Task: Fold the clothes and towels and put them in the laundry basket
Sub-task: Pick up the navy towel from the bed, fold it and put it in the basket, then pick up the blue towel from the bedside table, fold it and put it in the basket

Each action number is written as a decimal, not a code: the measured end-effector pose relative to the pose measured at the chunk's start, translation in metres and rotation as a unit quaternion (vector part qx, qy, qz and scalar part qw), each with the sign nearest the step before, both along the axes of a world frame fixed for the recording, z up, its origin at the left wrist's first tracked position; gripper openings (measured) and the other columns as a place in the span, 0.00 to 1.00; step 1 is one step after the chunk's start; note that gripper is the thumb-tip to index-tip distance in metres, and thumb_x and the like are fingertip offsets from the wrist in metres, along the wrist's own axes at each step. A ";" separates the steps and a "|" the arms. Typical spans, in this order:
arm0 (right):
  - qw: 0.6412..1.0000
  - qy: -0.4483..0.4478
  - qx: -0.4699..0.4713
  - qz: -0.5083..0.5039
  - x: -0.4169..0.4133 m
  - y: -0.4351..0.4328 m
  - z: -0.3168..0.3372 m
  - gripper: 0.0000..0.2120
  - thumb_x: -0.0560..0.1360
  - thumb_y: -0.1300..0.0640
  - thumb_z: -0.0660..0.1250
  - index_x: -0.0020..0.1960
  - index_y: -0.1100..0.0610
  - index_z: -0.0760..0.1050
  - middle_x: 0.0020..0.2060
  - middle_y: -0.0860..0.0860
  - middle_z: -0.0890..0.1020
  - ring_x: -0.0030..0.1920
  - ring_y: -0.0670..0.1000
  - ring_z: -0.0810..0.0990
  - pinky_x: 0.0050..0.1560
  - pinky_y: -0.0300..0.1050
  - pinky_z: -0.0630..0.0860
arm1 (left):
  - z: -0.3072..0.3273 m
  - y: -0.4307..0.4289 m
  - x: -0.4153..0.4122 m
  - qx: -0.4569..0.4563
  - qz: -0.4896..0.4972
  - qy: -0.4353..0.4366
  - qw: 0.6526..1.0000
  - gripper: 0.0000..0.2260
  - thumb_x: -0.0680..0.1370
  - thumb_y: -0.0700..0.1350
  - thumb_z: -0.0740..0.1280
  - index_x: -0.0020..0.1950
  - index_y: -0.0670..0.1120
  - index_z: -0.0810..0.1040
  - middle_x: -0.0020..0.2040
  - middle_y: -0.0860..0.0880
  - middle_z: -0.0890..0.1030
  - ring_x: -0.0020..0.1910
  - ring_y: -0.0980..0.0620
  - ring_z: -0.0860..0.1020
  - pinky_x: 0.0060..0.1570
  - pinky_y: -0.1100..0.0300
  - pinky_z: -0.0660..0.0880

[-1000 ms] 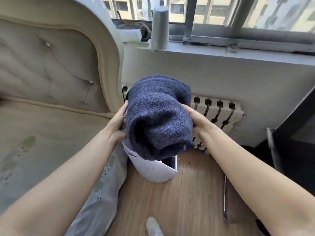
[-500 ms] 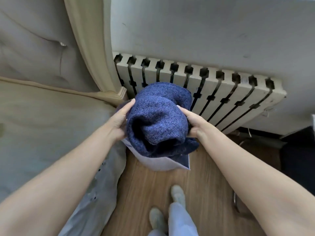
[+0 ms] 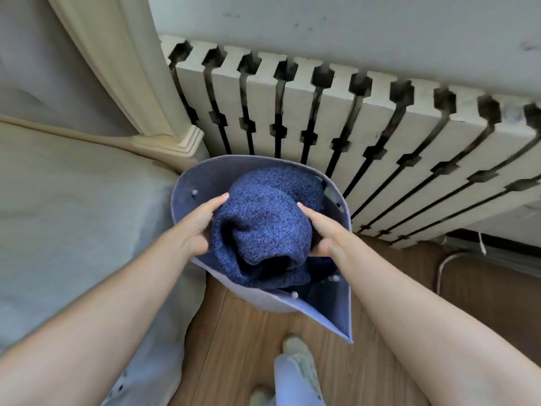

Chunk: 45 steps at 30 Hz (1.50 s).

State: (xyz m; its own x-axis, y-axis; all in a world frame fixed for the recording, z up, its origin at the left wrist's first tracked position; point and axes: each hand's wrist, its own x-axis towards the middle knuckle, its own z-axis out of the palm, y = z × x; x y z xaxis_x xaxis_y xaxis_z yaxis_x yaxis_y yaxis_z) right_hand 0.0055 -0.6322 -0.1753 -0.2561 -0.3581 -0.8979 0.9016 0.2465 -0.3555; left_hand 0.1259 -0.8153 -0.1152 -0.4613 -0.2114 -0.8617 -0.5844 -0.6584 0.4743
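Two hands hold one folded blue knit [image 3: 263, 227] over the open mouth of the basket [image 3: 190, 183]. The left hand [image 3: 197, 222] presses against the knit's left side, its fingers [image 3: 218, 200] wrapped around the edge and closed on the fabric. The right hand [image 3: 325, 230] clamps the right side in the same way, fingertips lying on top of the bundle and thumb tucked underneath. Between them the knit is bunched into a thick roll, with its folded end facing the camera and a dark hollow showing in the middle.

The knit sits inside the basket's rim, its lower part sunk below the near edge; whether it touches the bottom cannot be told. The basket is grey-blue, soft-walled, with small pale studs on its inner wall and a pointed corner near the camera. It stands on the wooden floor [image 3: 234, 347], just beside the bed [image 3: 73, 215] on the left and close in front of the cream radiator [image 3: 380, 127] under the wall. The padded headboard [image 3: 102, 54] rises at the upper left, its frame ending just behind the basket. A foot in a pale shoe [image 3: 295, 347] shows on the floor below the basket.
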 end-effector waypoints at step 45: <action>0.866 0.234 -0.082 0.434 0.228 -0.031 0.344 0.09 0.77 0.53 0.65 0.56 0.54 0.77 0.43 0.49 0.81 0.40 0.46 0.77 0.41 0.40 0.71 | 0.299 0.088 0.259 -0.227 0.288 0.021 0.930 0.08 0.80 0.42 0.61 0.42 0.49 0.76 0.40 0.53 0.78 0.37 0.56 0.75 0.38 0.63 0.71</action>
State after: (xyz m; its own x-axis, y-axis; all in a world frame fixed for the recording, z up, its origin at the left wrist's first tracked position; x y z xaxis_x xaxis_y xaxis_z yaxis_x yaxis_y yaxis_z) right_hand 0.2331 -0.6634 0.1686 -0.1496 -0.7113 -0.6868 0.1501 0.6703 -0.7268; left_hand 0.3852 -0.7277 0.1834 -0.1896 -0.7716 -0.6072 -0.1712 -0.5830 0.7942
